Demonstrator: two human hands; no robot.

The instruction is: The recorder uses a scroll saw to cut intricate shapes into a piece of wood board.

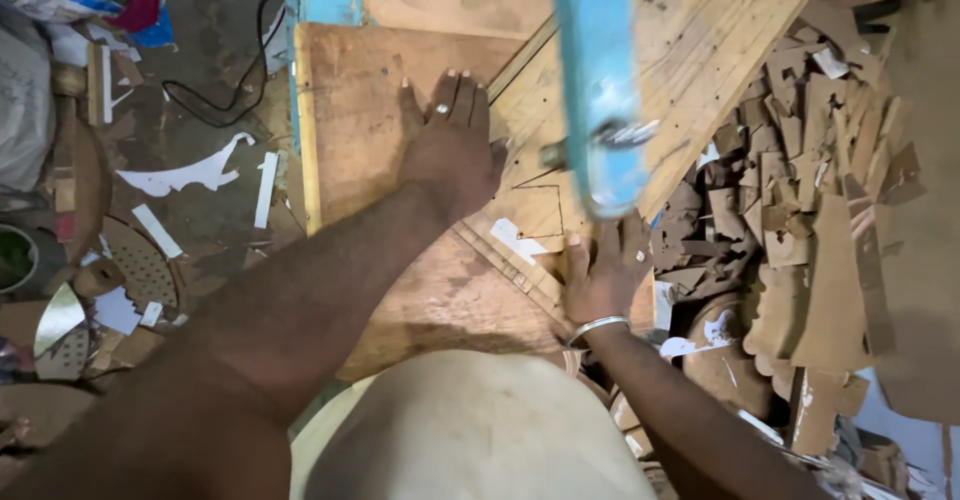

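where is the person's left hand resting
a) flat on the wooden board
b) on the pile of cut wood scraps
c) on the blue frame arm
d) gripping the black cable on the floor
a: the left hand lies palm down, fingers spread, on the wooden board, well apart from the scrap pile and the black cable.

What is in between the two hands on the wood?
In the head view, between the left hand and the right hand lies the wooden board with pencilled lines and a thin wooden strip; the blue saw arm hangs above.
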